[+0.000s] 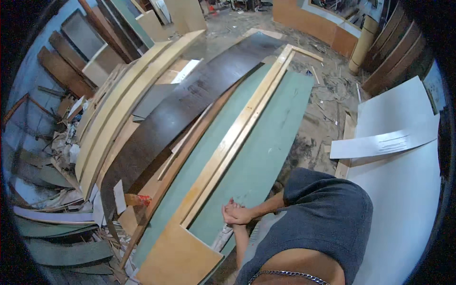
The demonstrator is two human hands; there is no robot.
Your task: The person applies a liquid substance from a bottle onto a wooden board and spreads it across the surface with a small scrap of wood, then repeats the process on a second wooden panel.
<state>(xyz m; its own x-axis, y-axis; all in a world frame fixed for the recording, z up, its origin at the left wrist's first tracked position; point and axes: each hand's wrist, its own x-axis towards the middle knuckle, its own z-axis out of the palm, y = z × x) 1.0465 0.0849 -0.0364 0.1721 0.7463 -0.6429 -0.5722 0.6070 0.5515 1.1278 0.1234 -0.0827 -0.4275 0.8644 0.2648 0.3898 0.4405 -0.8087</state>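
My left hand (228, 217) and my right hand (242, 216) are together above the green board (273, 147), fingers closed and pressed against each other. Whether anything small lies between them is hidden. Just below the hands is a narrow whitish object (222, 237), partly covered by my left forearm; its kind is not clear. Beside them, a long pale wooden frame (232, 135) rests lengthwise on the green board. At its near end is a wide yellowish wood panel (178, 256).
A long dark brown board (175, 107) and pale curved-looking planks (123, 97) lie to the left. A red-and-amber bottle-like object (137, 200) stands near the dark board's end. White panels (399, 185) are at my right. Scraps litter the floor (327, 90).
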